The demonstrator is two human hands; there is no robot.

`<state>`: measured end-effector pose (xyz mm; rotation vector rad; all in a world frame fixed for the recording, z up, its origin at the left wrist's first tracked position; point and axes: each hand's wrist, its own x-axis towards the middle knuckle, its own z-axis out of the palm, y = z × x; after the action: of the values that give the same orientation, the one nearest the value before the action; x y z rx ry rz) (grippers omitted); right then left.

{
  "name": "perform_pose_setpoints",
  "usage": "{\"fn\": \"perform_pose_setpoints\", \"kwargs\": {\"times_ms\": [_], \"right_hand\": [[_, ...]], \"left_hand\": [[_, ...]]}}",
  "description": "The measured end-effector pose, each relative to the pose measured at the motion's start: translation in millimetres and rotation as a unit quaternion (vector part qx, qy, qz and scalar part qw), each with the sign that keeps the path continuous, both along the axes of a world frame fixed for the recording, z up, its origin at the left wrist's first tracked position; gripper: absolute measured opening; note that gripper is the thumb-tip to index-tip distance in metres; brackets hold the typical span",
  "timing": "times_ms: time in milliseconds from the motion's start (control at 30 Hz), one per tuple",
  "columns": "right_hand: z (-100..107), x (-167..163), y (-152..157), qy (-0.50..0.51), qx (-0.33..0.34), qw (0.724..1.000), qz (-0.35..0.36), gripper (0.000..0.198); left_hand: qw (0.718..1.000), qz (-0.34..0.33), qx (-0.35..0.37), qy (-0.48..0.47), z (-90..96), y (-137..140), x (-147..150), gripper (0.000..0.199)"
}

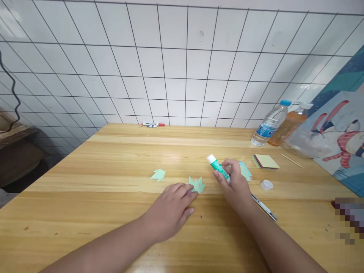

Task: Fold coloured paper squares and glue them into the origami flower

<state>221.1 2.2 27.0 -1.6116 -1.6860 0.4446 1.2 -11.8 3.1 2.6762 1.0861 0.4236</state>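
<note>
My left hand lies with its fingers stretched over the lower left part of a light green folded paper piece, pressing it to the table. The piece has several pointed tips facing away from me; its near edge is hidden by my fingers. To the left, apart from my hand, rests a smaller light green folded paper piece. My right hand is closed around a green and white glue stick, held tilted above the table with its white end up and left. A translucent cap stands to the right.
Beside my right hand are blue and green papers, a stack of coloured paper, a thin wooden stick and a slim pen-like tool. A water bottle and an orange-brown drink bottle stand behind. Markers lie by the tiled wall.
</note>
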Motion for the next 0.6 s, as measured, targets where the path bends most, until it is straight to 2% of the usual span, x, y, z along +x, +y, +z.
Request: {"fn": "perform_pose_setpoints", "kwargs": {"times_ms": [67,167,233,433,600], "right_hand": [[4,-1,-3,0.033,-0.011,0.999,0.008,0.029],[6,0,-4,0.104,-0.009,0.994,0.007,0.029],[6,-1,-6,0.111,-0.008,0.994,0.003,0.029],[4,-7,-14,-0.058,0.02,0.998,0.033,0.03],[-2,-13,-14,-0.14,0.031,0.988,0.053,0.03]], "left_hand": [[1.0,-0.004,-0.008,0.006,2.2,-6,3,0.039],[1.0,-0.007,-0.024,0.012,5.6,-13,7,0.039],[0.999,-0.01,-0.037,0.012,7.3,-16,9,0.039],[1.0,0.002,-0.023,0.014,2.7,-19,8,0.041],[1.0,-0.005,-0.013,0.016,-2.4,-21,8,0.045]]}}
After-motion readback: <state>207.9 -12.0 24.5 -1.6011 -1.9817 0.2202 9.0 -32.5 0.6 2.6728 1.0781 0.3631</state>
